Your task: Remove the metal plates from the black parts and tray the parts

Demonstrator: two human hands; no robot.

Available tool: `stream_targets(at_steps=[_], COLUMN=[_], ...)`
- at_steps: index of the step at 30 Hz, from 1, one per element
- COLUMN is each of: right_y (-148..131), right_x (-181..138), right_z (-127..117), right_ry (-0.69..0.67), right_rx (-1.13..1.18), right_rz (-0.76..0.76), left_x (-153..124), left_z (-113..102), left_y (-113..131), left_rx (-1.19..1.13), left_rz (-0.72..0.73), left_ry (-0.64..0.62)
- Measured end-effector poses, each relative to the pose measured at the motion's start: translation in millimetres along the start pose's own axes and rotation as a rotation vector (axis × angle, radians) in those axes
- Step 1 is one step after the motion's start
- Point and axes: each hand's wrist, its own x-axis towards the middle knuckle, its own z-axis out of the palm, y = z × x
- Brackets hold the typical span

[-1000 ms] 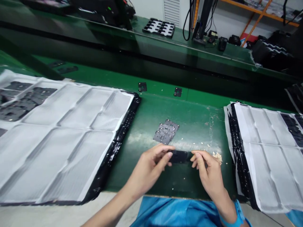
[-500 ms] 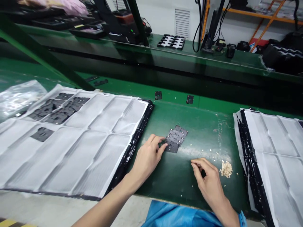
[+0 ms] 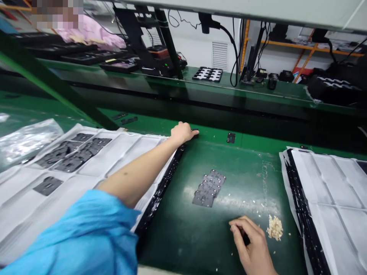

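My left hand [image 3: 183, 133] stretches past the tray's far corner, its fingers closed at a small black plate. Only a dark sliver of that plate shows by the thumb; the hand hides the rest. My right hand [image 3: 252, 240] rests low over the green bench, thumb and index finger pinched together; anything between them is too small to make out. Between the hands lies an overlapping row of dark grey plates [image 3: 208, 189]. A pile of small pale chips [image 3: 275, 228] sits right of my right hand. One more small black plate [image 3: 231, 138] lies farther back.
A white-lined tray [image 3: 86, 187] on the left carries several dark plates [image 3: 83, 154]. Stacked white-lined trays [image 3: 321, 179] stand on the right. A clear plastic bag [image 3: 34, 139] lies far left, near a slanted green post [image 3: 65, 88]. A person in pink [image 3: 94, 32] is behind.
My left hand has left the grey plates and reached forward to the small black plate at the back. My right hand keeps its pinch near the chips. The view has tilted up.
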Motion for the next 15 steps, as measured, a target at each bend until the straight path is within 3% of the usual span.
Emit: stream_targets(at_steps=[4,8,11,15], right_y=[9,8,2,-5], right_x=[-7,-4,2,9], right_z=[7,6,-1,-16], right_ry=[0.085,0.076,0.063,0.153], right_rx=[0.013,0.019,0.035,0.060], right_rz=[0.034,0.036,0.015,0.025], left_x=[36,36,8,-81], left_z=[8,1,-10,-14], left_y=[22,30,39,57], left_rx=[-0.006,-0.018,-0.062,-0.184], left_rz=[-0.031,0.045,0.185,0.469], left_ry=[-0.143,-0.229,-0.219,-0.256])
